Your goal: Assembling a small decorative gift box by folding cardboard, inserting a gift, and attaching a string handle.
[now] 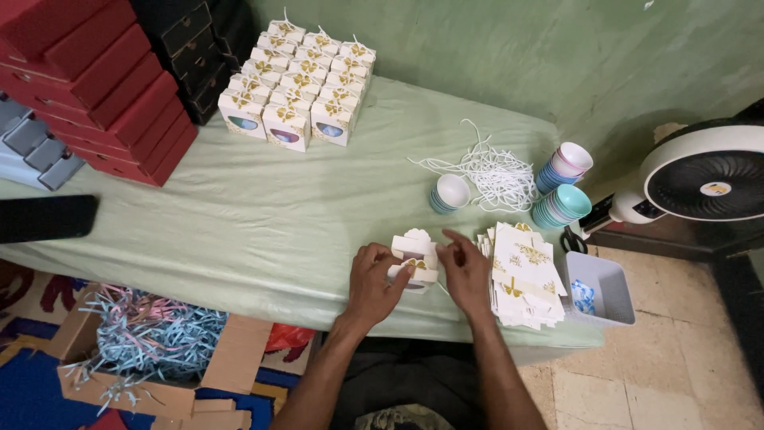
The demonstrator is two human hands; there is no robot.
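Note:
Both my hands hold a small white gift box with gold print (415, 256) at the near edge of a table with a pale green cloth (270, 215). My left hand (372, 279) grips its left side, fingers curled on it. On the box's right side my right hand (464, 265) pinches it, with the index finger stretched over its top. A stack of flat unfolded white and gold boxes (523, 275) lies right beside my right hand.
Finished boxes stand in rows (298, 80) at the back. A pile of white cord (493, 175), a single cup (450, 193) and two cup stacks (561, 187) lie to the right. Red boxes (95, 80) sit back left. A fan (704, 179), grey bin (601, 288) and shredded-paper carton (143, 342) surround the table.

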